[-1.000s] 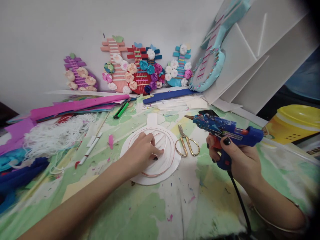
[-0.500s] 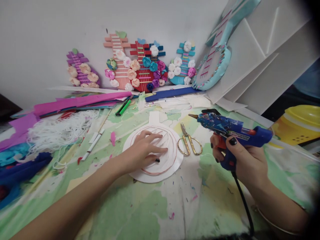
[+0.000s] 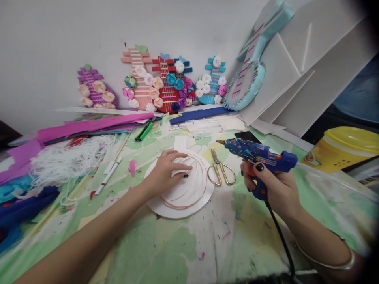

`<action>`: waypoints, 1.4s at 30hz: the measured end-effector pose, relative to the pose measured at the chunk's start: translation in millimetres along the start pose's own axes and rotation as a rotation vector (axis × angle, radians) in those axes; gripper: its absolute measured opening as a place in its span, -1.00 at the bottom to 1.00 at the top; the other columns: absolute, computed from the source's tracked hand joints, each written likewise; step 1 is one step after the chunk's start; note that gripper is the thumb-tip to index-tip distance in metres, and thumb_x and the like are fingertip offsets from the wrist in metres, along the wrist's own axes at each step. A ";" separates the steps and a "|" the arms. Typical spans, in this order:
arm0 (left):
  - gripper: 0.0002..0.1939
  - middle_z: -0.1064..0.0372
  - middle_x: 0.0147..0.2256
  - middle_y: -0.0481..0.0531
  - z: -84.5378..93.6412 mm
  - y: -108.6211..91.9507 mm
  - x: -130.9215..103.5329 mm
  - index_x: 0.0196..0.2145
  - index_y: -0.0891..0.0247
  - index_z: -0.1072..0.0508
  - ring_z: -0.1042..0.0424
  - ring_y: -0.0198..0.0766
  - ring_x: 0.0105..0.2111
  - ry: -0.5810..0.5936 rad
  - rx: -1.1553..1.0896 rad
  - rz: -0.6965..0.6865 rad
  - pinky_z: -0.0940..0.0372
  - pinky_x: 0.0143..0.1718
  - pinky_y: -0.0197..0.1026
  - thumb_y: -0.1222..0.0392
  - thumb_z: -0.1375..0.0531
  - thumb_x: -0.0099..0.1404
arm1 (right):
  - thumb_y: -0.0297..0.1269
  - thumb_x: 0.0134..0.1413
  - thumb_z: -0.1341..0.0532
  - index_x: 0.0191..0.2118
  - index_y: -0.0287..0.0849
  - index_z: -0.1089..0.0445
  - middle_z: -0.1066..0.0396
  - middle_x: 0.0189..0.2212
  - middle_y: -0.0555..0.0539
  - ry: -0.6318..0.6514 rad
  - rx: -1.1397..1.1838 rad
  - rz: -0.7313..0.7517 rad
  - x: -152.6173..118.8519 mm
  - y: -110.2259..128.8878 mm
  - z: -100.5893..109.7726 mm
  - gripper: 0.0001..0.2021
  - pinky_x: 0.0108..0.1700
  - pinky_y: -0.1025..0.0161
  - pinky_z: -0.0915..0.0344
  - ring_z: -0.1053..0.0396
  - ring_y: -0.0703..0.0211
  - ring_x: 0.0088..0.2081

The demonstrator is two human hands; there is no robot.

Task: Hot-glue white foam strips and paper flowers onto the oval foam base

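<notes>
My left hand (image 3: 170, 170) lies over a round white cutout (image 3: 189, 211) with a short neck at its far side, its fingers spread on the face. Reddish-brown lines and whitish strips run in curves across that cutout; the part under my palm is hidden. In my right hand (image 3: 275, 183) is a blue hot glue gun (image 3: 251, 152), gripped by its handle, with the nozzle pointing left and a cord hanging down. Between the cutout and the glue gun lie gold-handled scissors (image 3: 220, 169), slightly opened.
Flower-trimmed paper instruments (image 3: 168, 85) lean on the wall. White string (image 3: 71, 157), a green cutter (image 3: 144, 131) and magenta paper strips (image 3: 94, 124) lie left. A yellow tub (image 3: 343, 150) and white boards (image 3: 293, 79) stand right. A dark phone-like slab (image 3: 247, 136) lies behind the glue gun.
My right hand has brought the glue gun a little to the left, nearer the scissors. The fingers of my left hand have shifted slightly on the cutout. The view has turned slightly.
</notes>
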State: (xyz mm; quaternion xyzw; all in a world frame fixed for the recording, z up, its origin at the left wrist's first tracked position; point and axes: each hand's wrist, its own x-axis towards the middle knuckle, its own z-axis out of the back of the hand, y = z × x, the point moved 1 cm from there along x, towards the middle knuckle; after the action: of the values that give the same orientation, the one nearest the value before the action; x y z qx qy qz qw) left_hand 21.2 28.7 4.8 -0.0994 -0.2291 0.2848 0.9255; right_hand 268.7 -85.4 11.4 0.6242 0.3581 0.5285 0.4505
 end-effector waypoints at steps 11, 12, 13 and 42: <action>-0.80 -0.39 -0.38 0.10 -10.0 -5.4 0.6 -0.33 0.22 -0.59 -0.22 -0.17 -0.29 -0.013 0.014 -0.076 -0.20 -0.21 -0.08 0.29 -0.14 0.23 | 0.06 0.07 -0.17 -0.43 -0.21 -0.30 -0.13 -0.73 0.09 0.128 -0.247 -0.243 1.4 -4.9 -3.3 -0.62 -0.65 0.35 -0.02 -0.07 0.35 -0.68; -0.80 -0.39 -0.37 0.10 -9.7 -5.3 -0.5 -0.32 0.22 -0.59 -0.22 -0.17 -0.28 -0.008 0.016 -0.081 -0.20 -0.21 -0.08 0.29 -0.13 0.24 | 0.07 0.06 -0.18 -0.42 -0.20 -0.29 -0.12 -0.73 0.11 0.138 -0.247 -0.263 1.8 -6.0 -5.1 -0.62 -0.65 0.36 -0.03 -0.07 0.36 -0.68; -0.79 -0.39 -0.36 0.10 -9.5 -4.9 -1.3 -0.31 0.22 -0.59 -0.22 -0.17 -0.27 -0.003 0.016 -0.085 -0.20 -0.21 -0.08 0.29 -0.13 0.25 | 0.08 0.05 -0.18 -0.42 -0.20 -0.29 -0.11 -0.73 0.12 0.148 -0.248 -0.285 2.6 -7.7 -6.9 -0.62 -0.65 0.36 -0.04 -0.06 0.36 -0.68; -0.80 -0.44 -0.44 0.07 -20.1 -1.3 -1.3 -0.37 0.30 -0.54 -0.33 -0.22 -0.38 -0.183 0.015 -0.157 -0.29 -0.33 -0.18 0.42 -0.11 0.18 | -0.01 0.14 -0.11 -0.55 -0.15 -0.22 -0.14 -0.74 0.10 0.395 -0.543 -0.250 18.2 -20.7 -33.4 -0.63 -0.53 0.30 -0.05 -0.10 0.29 -0.63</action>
State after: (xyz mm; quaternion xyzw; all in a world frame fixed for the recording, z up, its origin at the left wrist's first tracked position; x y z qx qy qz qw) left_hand 30.5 25.9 -12.9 -0.0477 -0.3175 0.2210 0.9209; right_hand 239.8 -55.4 -0.8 0.3188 0.3583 0.6558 0.5830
